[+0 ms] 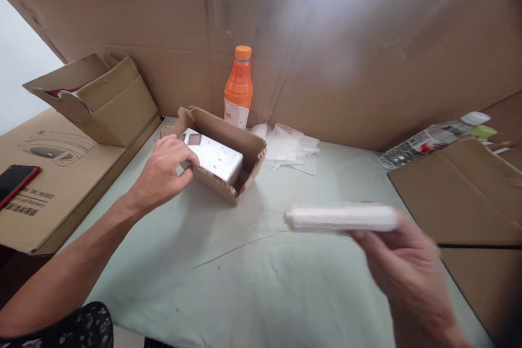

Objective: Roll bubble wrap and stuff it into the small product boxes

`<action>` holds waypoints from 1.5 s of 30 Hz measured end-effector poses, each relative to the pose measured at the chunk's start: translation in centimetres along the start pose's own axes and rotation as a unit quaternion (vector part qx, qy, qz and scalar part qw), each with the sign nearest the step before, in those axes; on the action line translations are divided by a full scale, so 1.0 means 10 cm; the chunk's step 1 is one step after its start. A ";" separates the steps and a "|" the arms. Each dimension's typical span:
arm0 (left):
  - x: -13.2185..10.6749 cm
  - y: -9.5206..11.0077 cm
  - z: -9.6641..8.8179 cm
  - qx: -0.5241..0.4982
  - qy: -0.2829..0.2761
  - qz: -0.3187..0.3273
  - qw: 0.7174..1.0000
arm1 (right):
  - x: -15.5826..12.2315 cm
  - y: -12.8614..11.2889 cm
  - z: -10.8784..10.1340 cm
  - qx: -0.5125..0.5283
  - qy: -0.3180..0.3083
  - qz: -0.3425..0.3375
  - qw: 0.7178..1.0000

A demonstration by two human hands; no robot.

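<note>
My left hand [165,171] rests on the near left edge of a small open cardboard box [244,149], fingers curled against a white device [214,156] that lies inside it. My right hand [402,261] is raised over the table at the lower right and grips a long flat white piece [341,217], blurred by motion, held level and pointing left.
An orange bottle [238,89] stands behind the box, with clear plastic bags [287,147] beside it. A clear water bottle [434,138] lies at the right on flat cardboard [460,196]. Cartons [95,98] and a red phone [14,182] sit on the left. A cardboard wall [346,38] closes the back.
</note>
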State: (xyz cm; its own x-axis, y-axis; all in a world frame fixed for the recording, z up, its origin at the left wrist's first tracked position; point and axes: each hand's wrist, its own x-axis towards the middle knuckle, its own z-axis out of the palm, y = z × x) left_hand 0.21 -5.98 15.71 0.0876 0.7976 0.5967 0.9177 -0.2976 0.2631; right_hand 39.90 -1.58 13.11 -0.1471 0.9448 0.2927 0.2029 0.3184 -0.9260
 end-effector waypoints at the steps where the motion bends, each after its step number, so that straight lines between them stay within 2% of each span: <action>1: -0.10 0.11 -0.10 -0.005 -0.011 0.007 1.000 | 0.05 -0.16 -0.01 -0.008 0.027 -0.031 0.999; 3: -0.27 0.30 -0.25 -0.010 -0.033 0.022 0.999 | 0.17 -0.51 0.06 -0.035 0.038 -0.095 0.994; 4: -0.34 0.38 -0.30 -0.012 -0.044 0.027 0.999 | 0.23 -0.68 0.13 -0.055 0.016 -0.131 0.990; 7: -0.48 0.51 -0.36 -0.017 -0.048 0.031 0.998 | 0.45 -1.08 0.42 -0.138 -0.140 -0.223 0.955; 9: -0.54 0.52 -0.36 -0.024 -0.038 0.027 0.999 | 0.60 -1.20 0.61 -0.196 -0.267 -0.262 0.907; 11: -0.58 0.51 -0.35 -0.037 -0.028 0.024 0.999 | 0.71 -1.22 0.77 -0.251 -0.363 -0.277 0.854; 13: -0.60 0.49 -0.33 -0.050 -0.020 0.023 0.998 | 0.76 -1.20 0.89 -0.292 -0.415 -0.280 0.815; 22: -0.61 0.45 -0.28 -0.069 0.000 0.022 0.997 | 0.48 -1.10 1.21 -0.366 -0.556 -0.266 0.697; 25: -0.60 0.48 -0.27 -0.062 0.003 0.020 0.998 | 0.43 -1.07 1.27 -0.373 -0.574 -0.258 0.682; 27: -0.63 0.52 -0.29 -0.062 0.013 0.022 0.998 | 0.43 -1.08 1.22 -0.352 -0.567 -0.250 0.701; 29: -0.70 0.54 -0.32 -0.067 0.044 0.009 0.997 | 0.41 -1.11 1.02 -0.308 -0.519 -0.248 0.758; 32: -0.88 0.40 -0.35 -0.070 0.139 -0.078 0.985 | 0.26 -1.04 0.58 -0.274 -0.331 -0.245 0.869; 34: -0.99 0.18 -0.27 -0.093 0.187 -0.177 0.962 | 0.04 -0.83 0.35 -0.285 -0.198 -0.208 0.914; 35: -1.03 0.05 -0.20 -0.120 0.192 -0.228 0.947 | -0.10 -0.68 0.31 -0.292 -0.158 -0.174 0.927; 36: -1.06 -0.08 -0.11 -0.158 0.184 -0.274 0.931 | -0.25 -0.50 0.33 -0.284 -0.139 -0.144 0.938; 37: -1.07 -0.19 0.00 -0.204 0.163 -0.309 0.914 | -0.40 -0.33 0.40 -0.269 -0.153 -0.115 0.944; 40: -1.06 -0.34 0.26 -0.344 0.059 -0.361 0.865 | -0.75 0.13 0.79 -0.226 -0.183 -0.061 0.955; 42: -1.10 -0.24 0.35 -0.362 0.020 -0.365 0.858 | -0.84 0.32 0.99 -0.215 -0.164 -0.026 0.962; 45: -1.29 0.12 0.35 -0.300 -0.008 -0.351 0.887 | -0.75 0.52 0.99 -0.210 -0.114 0.047 0.970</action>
State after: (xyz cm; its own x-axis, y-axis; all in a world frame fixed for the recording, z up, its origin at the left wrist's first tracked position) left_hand 1.51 -14.78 5.68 -0.4146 0.9026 0.1161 0.3768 0.0541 0.9247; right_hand 32.52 -7.82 3.77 -0.3105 0.9445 0.1072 0.5948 0.2810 -0.7532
